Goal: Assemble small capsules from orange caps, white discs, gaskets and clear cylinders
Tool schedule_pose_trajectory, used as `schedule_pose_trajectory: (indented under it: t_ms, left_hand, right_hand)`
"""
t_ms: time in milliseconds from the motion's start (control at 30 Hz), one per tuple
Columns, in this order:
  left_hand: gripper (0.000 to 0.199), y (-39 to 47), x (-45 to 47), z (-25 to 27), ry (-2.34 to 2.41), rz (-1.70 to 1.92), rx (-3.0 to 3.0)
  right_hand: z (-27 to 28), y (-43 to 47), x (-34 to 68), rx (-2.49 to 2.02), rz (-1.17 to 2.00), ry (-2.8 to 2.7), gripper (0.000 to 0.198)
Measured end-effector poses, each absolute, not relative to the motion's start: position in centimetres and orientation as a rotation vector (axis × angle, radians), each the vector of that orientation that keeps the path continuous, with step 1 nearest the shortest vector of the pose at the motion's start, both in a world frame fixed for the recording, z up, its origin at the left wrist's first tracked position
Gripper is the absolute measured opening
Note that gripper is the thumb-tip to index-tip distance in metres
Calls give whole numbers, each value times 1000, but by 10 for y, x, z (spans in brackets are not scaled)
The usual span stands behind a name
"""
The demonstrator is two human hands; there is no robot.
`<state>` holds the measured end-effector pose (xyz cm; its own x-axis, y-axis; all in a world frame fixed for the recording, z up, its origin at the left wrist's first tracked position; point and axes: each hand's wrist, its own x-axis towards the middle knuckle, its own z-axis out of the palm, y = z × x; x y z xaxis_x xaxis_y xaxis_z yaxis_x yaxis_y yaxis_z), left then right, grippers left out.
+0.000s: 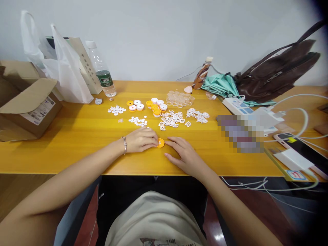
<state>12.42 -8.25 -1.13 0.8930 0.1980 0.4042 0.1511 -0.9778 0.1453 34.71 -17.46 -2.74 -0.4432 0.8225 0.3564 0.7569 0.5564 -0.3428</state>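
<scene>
Left fingers (pixel 150 134) touch a round orange disc (pixel 160 142), grip unclear; right fingers (pixel 174 146) spread just beside it; lacy white pieces (pixel 171 119) lie beyond.

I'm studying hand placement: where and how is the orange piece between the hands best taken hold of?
Likely by its right rim, from the right: thumb on the near edge, forefinger on the far one. The orange piece is small and roundish, suiting a fingertip pinch; the left hand holds its left edge, while the right hand is open beside the bare side.
</scene>
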Motion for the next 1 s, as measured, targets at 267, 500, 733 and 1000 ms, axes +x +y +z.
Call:
schedule_pose_trajectory:
  t_ms: [267,500,733,1000]
  left_hand:
    - [15,-83,124,-10,253,771,2896]
    - [14,-63,92,25,599,1083,2813]
    - [23,-20,25,31,1504,451,2606]
    - [26,-17,26,26,1533,253,2501]
  right_hand:
    - [-29,-175,347,-1286,181,-2312,36]
    - [-30,-174,349,-1293,184,-2316,37]
    - [-31,-173,349,-1294,196,-2319,37]
    - [-31,-173,349,-1302,198,-2320,37]
